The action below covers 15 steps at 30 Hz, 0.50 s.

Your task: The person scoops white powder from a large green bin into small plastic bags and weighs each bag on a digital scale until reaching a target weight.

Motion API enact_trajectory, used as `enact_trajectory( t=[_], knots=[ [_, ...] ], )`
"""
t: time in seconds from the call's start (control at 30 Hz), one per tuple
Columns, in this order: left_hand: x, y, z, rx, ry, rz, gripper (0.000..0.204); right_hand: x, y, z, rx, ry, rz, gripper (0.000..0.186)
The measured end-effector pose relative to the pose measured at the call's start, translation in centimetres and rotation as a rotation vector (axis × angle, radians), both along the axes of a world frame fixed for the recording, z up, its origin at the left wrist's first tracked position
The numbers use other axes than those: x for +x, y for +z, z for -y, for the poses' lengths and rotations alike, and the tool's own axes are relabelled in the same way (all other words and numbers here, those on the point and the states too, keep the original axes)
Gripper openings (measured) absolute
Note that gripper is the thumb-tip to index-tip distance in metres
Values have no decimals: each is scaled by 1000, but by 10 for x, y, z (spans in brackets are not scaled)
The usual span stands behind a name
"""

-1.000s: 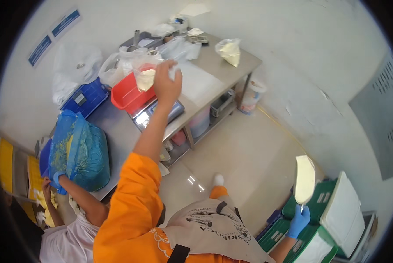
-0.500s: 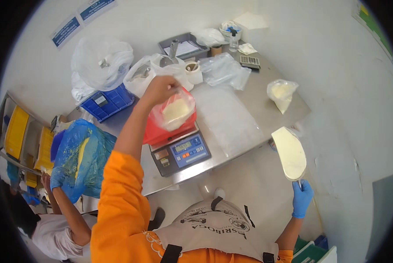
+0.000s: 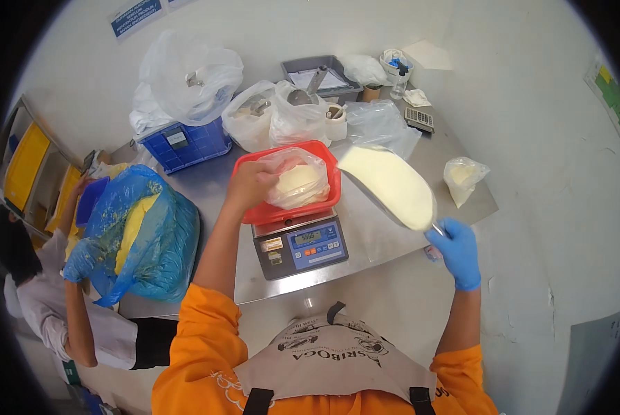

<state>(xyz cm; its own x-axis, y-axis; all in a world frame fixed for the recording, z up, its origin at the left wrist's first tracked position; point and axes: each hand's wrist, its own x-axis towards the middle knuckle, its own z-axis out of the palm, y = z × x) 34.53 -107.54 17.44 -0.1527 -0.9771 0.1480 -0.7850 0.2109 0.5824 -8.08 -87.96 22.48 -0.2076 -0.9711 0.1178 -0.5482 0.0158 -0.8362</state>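
Observation:
My bare left hand (image 3: 253, 183) pinches the rim of a clear plastic bag (image 3: 302, 181) with pale powder in it. That bag rests in a red plastic basket (image 3: 335, 187), which sits on a digital scale (image 3: 303, 243) with a blue panel. In a blue glove, my right hand (image 3: 458, 250) grips the handle of a metal scoop (image 3: 387, 187) heaped with pale yellow powder. The scoop is level above the table, its tip close to the basket's right side.
Beyond the basket stand white plastic bags (image 3: 293, 121), a blue crate (image 3: 196, 144) and a grey tray (image 3: 299, 66). A small powder bag (image 3: 463, 178) and a calculator (image 3: 419, 119) lie on the steel table (image 3: 455, 149). At left, another person (image 3: 82, 304) handles a large blue bag (image 3: 165, 256).
My right hand has brought the loaded scoop up and left, over the table toward the basket. My left hand has lowered at the bag, which now sits in the basket.

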Motion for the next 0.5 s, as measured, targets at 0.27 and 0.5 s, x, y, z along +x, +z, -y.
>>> enact_trajectory(
  t=[0.27, 0.5],
  knots=[
    [-87, 41, -11, -48, -380, -49, 85, 55, 67, 95, -208, 230, -938, 28],
    [-89, 38, -36, -65, -376, -136, 96, 104, 110, 141, -32, 297, -1287, 26]
  ],
)
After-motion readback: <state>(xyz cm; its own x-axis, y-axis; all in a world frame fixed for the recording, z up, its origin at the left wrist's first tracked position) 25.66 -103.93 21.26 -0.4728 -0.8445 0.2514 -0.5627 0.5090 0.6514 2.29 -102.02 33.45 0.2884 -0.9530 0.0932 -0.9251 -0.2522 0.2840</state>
